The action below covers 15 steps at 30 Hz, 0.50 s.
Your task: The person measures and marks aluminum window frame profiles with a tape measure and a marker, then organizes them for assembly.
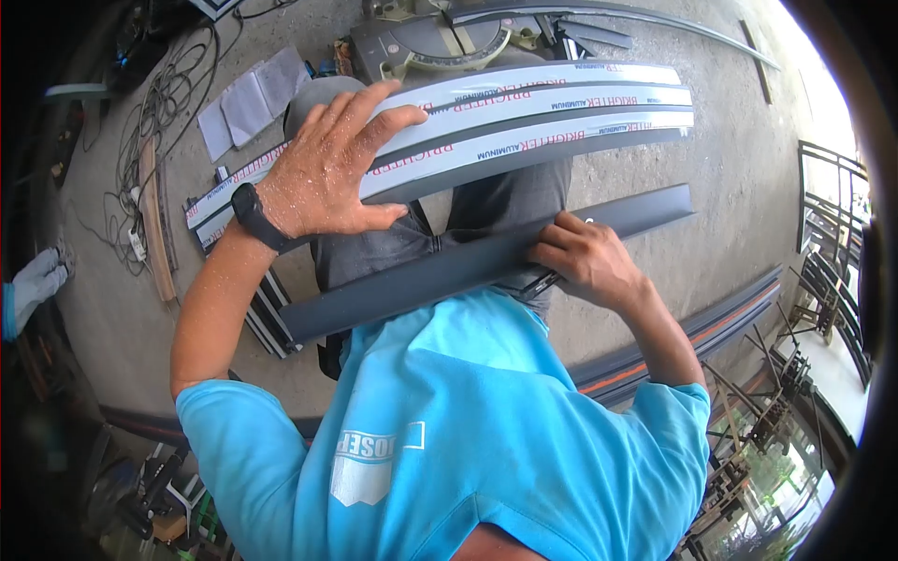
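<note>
My left hand (332,159), with a black watch on its wrist and pale flecks on its skin, lies spread over the left part of several film-covered aluminium profiles (524,107) across my knees. Its fingers are apart, the thumb pointing right below the profiles' lower edge. Nearer my body, a dark grey profile (402,285) runs across my lap, tilted up to the right. My right hand (585,257) has its fingers curled over this dark profile, right of its middle. A small black object (536,284) shows under that hand; I cannot tell whether it is held.
A saw base (430,47) stands on the floor ahead. Paper sheets (251,101) and coiled cables (154,98) lie at the left. Long profiles (692,337) lie at the right, with metal frames (828,206) beyond. Part of another person's leg (37,280) shows at the far left.
</note>
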Tool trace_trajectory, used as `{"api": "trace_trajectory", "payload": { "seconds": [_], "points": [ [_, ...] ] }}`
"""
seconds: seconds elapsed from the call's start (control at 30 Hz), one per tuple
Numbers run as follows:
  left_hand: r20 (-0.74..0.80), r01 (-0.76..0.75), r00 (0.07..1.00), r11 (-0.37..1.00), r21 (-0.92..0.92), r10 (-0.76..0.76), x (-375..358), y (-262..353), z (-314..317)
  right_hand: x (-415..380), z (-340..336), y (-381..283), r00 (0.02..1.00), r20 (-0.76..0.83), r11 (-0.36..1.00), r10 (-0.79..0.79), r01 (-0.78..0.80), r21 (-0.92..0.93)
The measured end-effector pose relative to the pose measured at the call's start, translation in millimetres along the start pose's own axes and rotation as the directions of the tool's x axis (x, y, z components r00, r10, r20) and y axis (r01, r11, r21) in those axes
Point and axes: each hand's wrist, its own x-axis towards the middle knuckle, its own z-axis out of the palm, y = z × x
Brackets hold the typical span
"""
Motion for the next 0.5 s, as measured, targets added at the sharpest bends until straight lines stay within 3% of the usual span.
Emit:
{"api": "trace_trajectory", "payload": {
  "seconds": [0.13, 0.27, 0.3, 0.43, 0.5],
  "points": [
    [0.038, -0.014, 0.999, 1.0, -0.023, 0.015, 4.0, -1.3, -4.9, 18.4, -22.1, 11.8, 0.978, -0.184, 0.986, 0.097, -0.069, 0.154],
    [0.013, -0.041, 0.999, 0.999, -0.013, 0.041, 4.0, -1.9, -3.3, 27.8, -19.8, 32.1, 0.955, -0.292, 0.997, 0.048, -0.029, 0.067],
    [-0.002, -0.043, 0.999, 0.999, -0.01, 0.043, 3.1, -2.7, -3.0, 25.7, -23.5, 31.2, 0.974, -0.214, 0.993, 0.076, -0.054, 0.11],
    [-0.005, -0.028, 1.0, 0.999, -0.021, 0.028, 0.7, -3.1, -2.4, 21.6, -16.2, 24.4, 0.978, -0.206, 0.998, -0.033, 0.02, -0.066],
    [0.021, -0.018, 1.0, 1.0, -0.005, 0.018, 0.6, -1.9, -2.7, 18.9, -8.8, 29.4, 0.955, -0.279, 0.989, -0.099, 0.064, -0.133]
  ]
}}
